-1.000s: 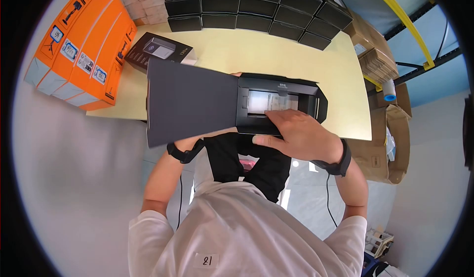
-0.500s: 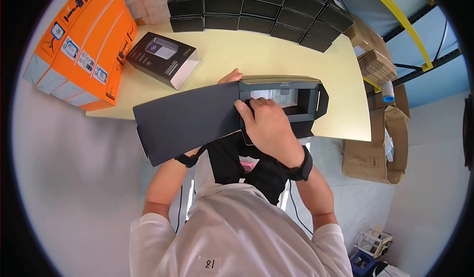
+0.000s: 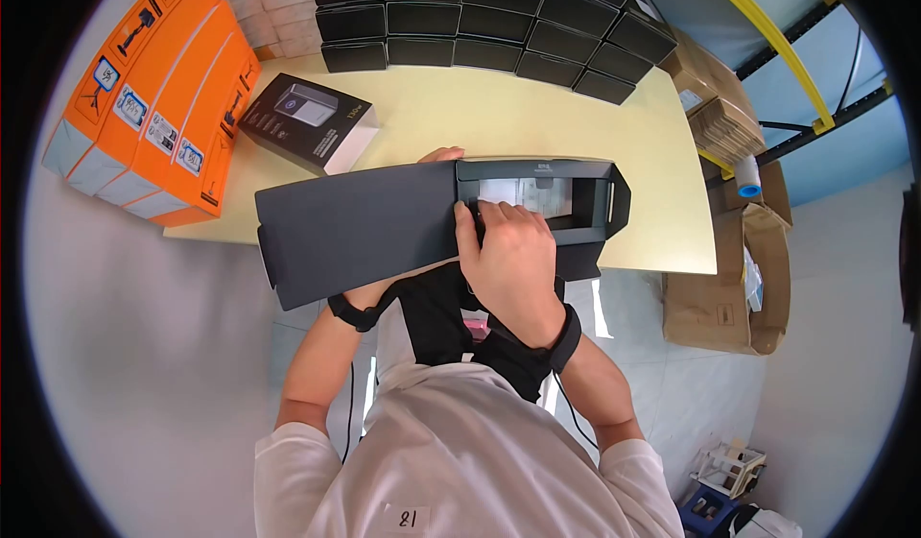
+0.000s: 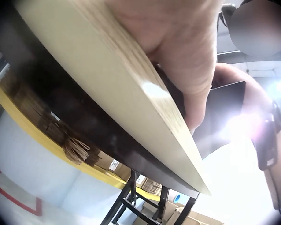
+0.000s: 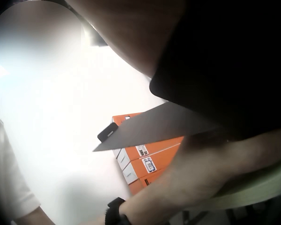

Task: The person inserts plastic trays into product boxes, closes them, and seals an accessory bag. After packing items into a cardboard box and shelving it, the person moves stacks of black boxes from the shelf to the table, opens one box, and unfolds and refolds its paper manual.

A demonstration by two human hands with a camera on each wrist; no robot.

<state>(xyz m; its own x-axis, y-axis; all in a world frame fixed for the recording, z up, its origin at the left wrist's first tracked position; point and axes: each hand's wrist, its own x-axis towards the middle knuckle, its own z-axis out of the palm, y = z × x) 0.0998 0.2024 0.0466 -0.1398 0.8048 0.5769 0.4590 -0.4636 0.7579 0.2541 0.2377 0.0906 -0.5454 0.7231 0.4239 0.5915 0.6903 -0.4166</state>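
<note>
A black box (image 3: 537,169) is held over the table's near edge, its long dark lid flap (image 3: 360,231) folded out to the left. Inside the opening lies a pale, printed flat piece (image 3: 523,195). My left hand (image 4: 178,42) grips the box from below; in the head view its fingertips show past the far side and the flap hides most of it. Over the near side lies my right hand (image 3: 511,260), fingers bent with their tips inside the opening, thumb at the flap's hinge. Whether they pinch anything I cannot tell.
A closed black printed box (image 3: 307,123) lies on the table (image 3: 633,173) at the left, beside stacked orange boxes (image 3: 158,106). Rows of black boxes (image 3: 422,20) line the back. An open brown carton (image 3: 705,298) stands right of the table, below a yellow-edged shelf (image 3: 767,34).
My right hand has moved left along the opening, its fingers now bent into it and the thumb at the hinge. The flap has swung lower and nearer me.
</note>
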